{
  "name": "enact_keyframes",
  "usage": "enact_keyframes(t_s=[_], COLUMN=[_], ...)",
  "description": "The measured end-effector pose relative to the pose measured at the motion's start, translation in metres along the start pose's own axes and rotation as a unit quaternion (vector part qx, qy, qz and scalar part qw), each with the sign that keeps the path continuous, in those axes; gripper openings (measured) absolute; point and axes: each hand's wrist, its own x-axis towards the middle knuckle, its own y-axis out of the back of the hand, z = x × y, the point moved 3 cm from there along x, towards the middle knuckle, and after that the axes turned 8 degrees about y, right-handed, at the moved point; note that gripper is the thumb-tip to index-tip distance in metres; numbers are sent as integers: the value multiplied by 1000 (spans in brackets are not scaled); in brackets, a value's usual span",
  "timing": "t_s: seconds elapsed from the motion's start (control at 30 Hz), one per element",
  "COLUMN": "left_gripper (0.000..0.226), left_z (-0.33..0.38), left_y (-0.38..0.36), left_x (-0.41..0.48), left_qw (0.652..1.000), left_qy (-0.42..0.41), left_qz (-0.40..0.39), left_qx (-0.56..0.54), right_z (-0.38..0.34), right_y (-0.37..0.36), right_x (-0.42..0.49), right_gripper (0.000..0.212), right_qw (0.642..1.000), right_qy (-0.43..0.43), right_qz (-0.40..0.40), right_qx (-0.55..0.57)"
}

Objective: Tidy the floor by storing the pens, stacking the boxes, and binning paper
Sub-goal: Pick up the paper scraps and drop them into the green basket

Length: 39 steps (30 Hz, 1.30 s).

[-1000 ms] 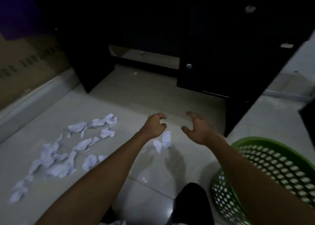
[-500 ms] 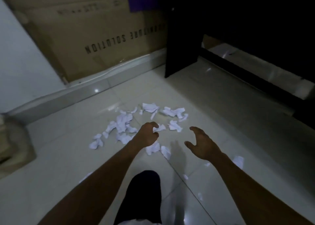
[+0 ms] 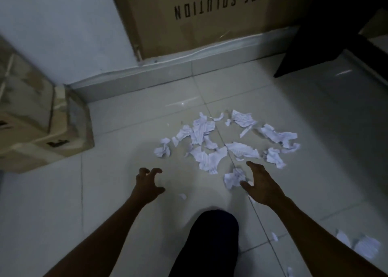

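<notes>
Paper scraps (image 3: 220,146) lie scattered on floor tiles (image 3: 126,117), at 12 o'clock from the two hands. Left hand (image 3: 147,185) at pile's 7 o'clock: fingers half-curled, spread, holding nothing. Right hand (image 3: 261,187) at pile's 5 o'clock: fingers loosely extended, empty. Crumpled scrap (image 3: 233,178) just beside its thumb, contact unclear. Cardboard boxes (image 3: 39,129) at 9 o'clock, large carton (image 3: 210,24) at 12 o'clock.

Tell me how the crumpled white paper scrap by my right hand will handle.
The crumpled white paper scrap looks thin and torn, probably light and floppy. Its creases suggest it squashes easily. On the glossy tiled floor, pushing likely slides it.
</notes>
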Motion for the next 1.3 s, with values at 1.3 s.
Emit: enact_keyframes(t_s=[1.3], left_gripper=[35], left_z=[1], left_y=[-132], left_x=[48], left_qw=[985], left_qy=[-139], left_qz=[-102], left_qx=[28], right_z=[-6], right_y=[-84], right_x=[138], right_gripper=[17], right_qw=[995], right_qy=[-30], right_qz=[73], right_qx=[69])
